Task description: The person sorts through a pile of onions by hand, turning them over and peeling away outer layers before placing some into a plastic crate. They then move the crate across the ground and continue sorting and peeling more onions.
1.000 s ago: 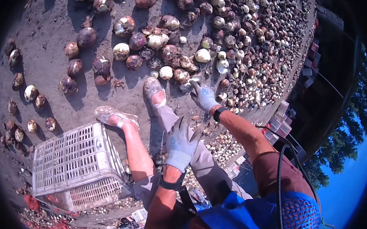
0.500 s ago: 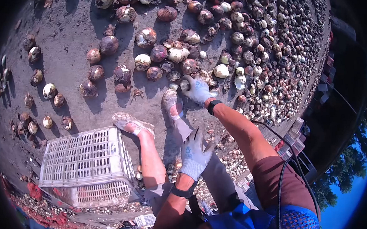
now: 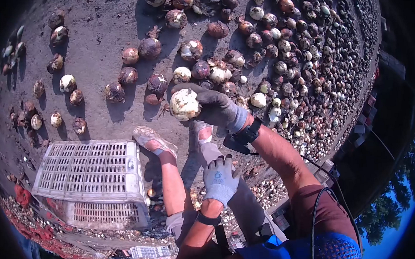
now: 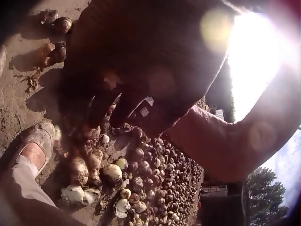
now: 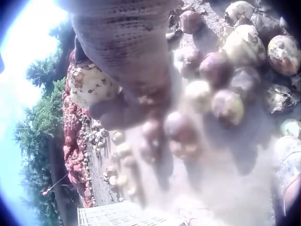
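While the right hand (image 3: 216, 109) pinches a round, pale onion (image 3: 184, 105) by its probably firm sides, the left hand (image 3: 221, 179) has fingers slightly spread.

Wears pale grey gloves (image 3: 220, 180) with darker fingers and a blue print; just behind the grip, a black wrist strap (image 3: 249, 133); farther back, a maroon sleeve (image 3: 322, 212), black cable (image 3: 313, 217), blue mesh garment (image 3: 336, 249); below the grip, grey trousers (image 3: 247, 211), dirt-stained shoes (image 3: 154, 140).

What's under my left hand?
A grey trouser leg shows beyond your left hand. Whatever is directly beneath it is covered, so I can't tell if they touch.
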Demonstrator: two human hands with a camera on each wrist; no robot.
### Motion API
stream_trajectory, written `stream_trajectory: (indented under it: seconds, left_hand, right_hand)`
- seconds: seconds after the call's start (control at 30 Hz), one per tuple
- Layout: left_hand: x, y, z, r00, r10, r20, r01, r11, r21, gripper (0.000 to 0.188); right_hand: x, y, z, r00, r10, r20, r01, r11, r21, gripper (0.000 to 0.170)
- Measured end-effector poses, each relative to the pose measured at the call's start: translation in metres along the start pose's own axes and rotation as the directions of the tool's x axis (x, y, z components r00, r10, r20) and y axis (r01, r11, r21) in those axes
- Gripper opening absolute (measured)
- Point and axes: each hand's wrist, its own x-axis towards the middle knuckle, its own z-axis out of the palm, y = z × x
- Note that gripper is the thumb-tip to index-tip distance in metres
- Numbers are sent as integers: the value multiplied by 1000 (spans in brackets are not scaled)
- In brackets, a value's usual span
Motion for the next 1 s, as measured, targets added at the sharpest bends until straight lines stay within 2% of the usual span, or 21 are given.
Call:
stream_trajectory:
  seconds: [0.07,0.13,0.2,0.27,0.3,0.37,0.4,0.43,0.47,0.53,0.57,0.6,0.63,0.67,0.7,0.73,0.8,0.87,0.9,0.93,1.0]
  left_hand:
    - [2,-3,2,993,-63,99,58,997,53,51]
    - [4,1,-5,993,-51,107,44,997,66,51]
    - [8,5,-11,993,-28,114,24,999,39,50]
    - [11,5,-2,998,-2,69,0,1000,26,45]
    - [12,6,-3,995,8,95,-12,999,36,47]
    - [10,6,5,998,45,50,-49,996,79,46]
    - [15,-16,59,938,205,-279,-231,971,-65,45]
    - [15,-16,58,954,174,-242,-199,977,-82,45]
    - [15,-15,57,969,142,-203,-164,982,-97,45]
    - [13,-11,51,989,83,-120,-98,987,-124,46]
    - [13,-6,30,995,57,-84,-68,988,-137,46]
    - [10,-2,6,993,81,-80,-80,997,17,47]
    - [13,2,-14,999,41,24,-41,999,-8,51]
    - [14,3,-24,991,3,131,1,1000,-29,55]
    - [14,2,-22,993,17,120,-13,999,-29,57]
    - [13,1,-18,994,28,109,-25,999,-29,59]
    - [12,-1,-9,998,37,54,-36,999,-32,62]
    - [8,-3,-1,999,36,-27,-37,999,-34,63]
    - [4,-4,-2,993,56,-101,-59,998,-29,59]
    - [1,-6,-4,998,49,-38,-49,999,-14,58]
    - [3,-8,-12,997,45,66,-46,999,13,56]
  right_hand:
    - [23,-11,17,996,-69,63,89,898,-431,69]
    - [43,-29,35,996,-62,62,88,714,-695,50]
    - [63,-28,31,998,-37,48,61,659,-750,50]
    - [68,-21,67,990,-41,-137,-58,757,-651,51]
    - [75,0,75,989,-149,16,113,671,-733,54]
    - [74,38,123,974,-70,217,211,636,-743,61]
    - [73,54,147,917,-33,398,355,525,-774,66]
    - [71,70,171,884,72,461,343,570,-747,67]
    - [64,71,179,827,218,518,394,433,-811,66]
    - [77,95,172,825,64,562,551,133,-824,56]
    - [85,90,161,869,-48,492,493,21,-870,56]
    - [100,77,140,889,-165,427,418,-85,-904,57]
    - [116,61,113,832,-330,446,333,-346,-877,60]
    - [133,44,84,845,-421,330,139,-424,-895,64]
    - [149,25,53,852,-470,232,-43,-504,-863,67]
    - [163,12,23,795,-540,277,-136,-603,-786,69]
    - [187,-5,-15,870,-470,150,-269,-706,-655,68]
    - [201,-12,-40,919,-371,131,-244,-798,-551,67]
    - [205,-14,-38,908,-414,62,-277,-704,-654,63]
    - [207,-16,-26,872,-480,-89,-372,-535,-758,60]
    - [199,-14,5,758,-598,-260,-385,-89,-919,62]
